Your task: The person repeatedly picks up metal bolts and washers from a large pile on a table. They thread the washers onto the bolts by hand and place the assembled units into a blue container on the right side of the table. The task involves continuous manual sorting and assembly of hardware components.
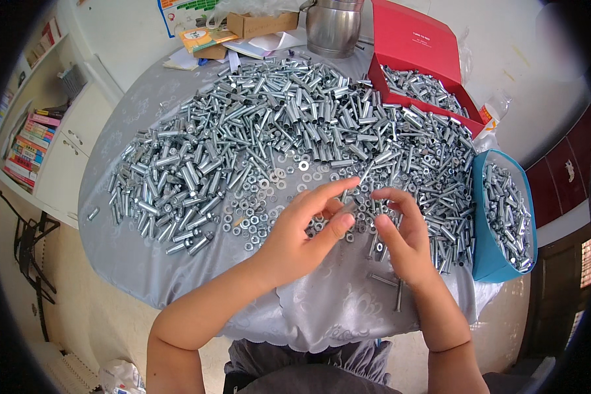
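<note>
My left hand (308, 230) is above the near middle of the table, thumb and fingers closed on a small metal sleeve (349, 207). Facing it, my right hand (406, 236) has curled fingers, its thumb and index tips a little apart. Whatever its other fingers hold is hidden. Below and beyond both hands lie loose washers and nuts (261, 192). A large heap of metal sleeves and bolts (315, 118) spreads behind them. Two long bolts (398, 295) lie on the cloth beside my right wrist.
Assembled-looking sleeve bolts (184, 177) are piled at the left. A red box (417, 39) and a blue container (486, 243), both full of hardware, stand at the right. A metal pitcher (333, 29) and a cardboard box (262, 25) are at the back. A grey cloth (144, 262) covers the table.
</note>
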`<state>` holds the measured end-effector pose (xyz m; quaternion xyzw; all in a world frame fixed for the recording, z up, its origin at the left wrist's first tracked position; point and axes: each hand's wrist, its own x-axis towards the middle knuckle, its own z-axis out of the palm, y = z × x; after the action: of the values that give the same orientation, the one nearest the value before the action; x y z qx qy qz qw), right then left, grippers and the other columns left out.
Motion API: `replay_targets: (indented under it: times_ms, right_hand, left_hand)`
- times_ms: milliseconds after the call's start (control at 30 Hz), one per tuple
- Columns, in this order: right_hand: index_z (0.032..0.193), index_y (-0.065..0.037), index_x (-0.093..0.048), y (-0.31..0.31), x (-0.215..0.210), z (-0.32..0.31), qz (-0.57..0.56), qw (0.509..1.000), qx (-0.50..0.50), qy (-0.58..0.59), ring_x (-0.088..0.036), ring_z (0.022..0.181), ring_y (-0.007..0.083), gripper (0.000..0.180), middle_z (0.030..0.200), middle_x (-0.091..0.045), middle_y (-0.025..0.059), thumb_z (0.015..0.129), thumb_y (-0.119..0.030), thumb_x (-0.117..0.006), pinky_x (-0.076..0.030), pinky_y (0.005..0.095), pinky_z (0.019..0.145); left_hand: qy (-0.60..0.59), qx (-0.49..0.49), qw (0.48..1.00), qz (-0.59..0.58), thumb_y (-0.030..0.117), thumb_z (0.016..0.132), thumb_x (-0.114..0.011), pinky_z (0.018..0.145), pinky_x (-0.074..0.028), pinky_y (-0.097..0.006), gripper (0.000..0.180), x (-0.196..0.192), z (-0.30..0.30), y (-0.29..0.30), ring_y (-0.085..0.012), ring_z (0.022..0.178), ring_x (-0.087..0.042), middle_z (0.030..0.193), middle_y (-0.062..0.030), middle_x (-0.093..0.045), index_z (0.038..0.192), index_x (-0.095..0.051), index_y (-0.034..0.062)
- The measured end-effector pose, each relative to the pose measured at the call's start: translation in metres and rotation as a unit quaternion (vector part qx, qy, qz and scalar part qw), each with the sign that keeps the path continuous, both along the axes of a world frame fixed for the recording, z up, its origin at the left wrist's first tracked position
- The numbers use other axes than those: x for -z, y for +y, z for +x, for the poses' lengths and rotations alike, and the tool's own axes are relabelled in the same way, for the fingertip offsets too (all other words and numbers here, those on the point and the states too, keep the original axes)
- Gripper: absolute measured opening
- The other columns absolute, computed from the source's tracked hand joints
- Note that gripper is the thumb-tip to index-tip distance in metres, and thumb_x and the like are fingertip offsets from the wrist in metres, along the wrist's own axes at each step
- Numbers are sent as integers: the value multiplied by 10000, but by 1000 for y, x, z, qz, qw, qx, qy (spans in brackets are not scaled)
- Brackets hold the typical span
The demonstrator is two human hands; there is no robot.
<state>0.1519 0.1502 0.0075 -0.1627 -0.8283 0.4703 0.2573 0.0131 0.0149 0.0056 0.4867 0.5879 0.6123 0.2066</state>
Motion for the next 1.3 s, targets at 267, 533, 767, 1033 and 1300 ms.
replay_targets:
  times_ms: [267,533,767,1033,1300]
  right_hand:
    - [876,-101,-659,7,-3,-2,272,957,14,-97,-462,948,275,197,950,-558,66,682,-119,-689,-363,376,861]
    - [838,-105,-678,13,-15,4,322,937,-8,-136,-474,929,262,202,929,-563,55,636,-117,-694,-385,383,841]
    - [808,-68,-645,10,-10,2,317,937,-15,-148,-533,760,251,183,773,-579,54,648,-138,-700,-418,349,709]
    - [881,-83,-632,-10,-6,-11,298,943,-139,-55,-533,774,235,231,804,-578,50,668,-139,-701,-426,340,693]
    - [1067,-158,-613,-33,-5,-19,325,926,-184,-47,-491,903,251,387,1030,-522,58,686,-161,-686,-426,351,785]
  left_hand:
    - [-30,-16,999,24,141,868,-542,687,-400,-236,265,-6,-7,-2,-81,707,-524,788,-34,-610,1114,-506,53]
    - [-163,6,986,-19,156,879,-537,577,-412,-196,178,-11,-9,-7,-69,635,-551,757,-78,-634,994,-461,44]
    - [-244,-24,969,-14,156,860,-572,475,-423,-190,173,-12,-18,-5,-68,523,-541,646,-87,-614,879,-447,38]
    - [-250,-97,963,27,130,843,-568,400,-389,-196,143,-15,-32,-6,-97,472,-558,576,-62,-579,786,-459,56]
    - [-290,-109,950,32,136,834,-572,403,-381,-196,140,-12,-40,-6,-95,469,-543,569,-67,-570,786,-476,46]
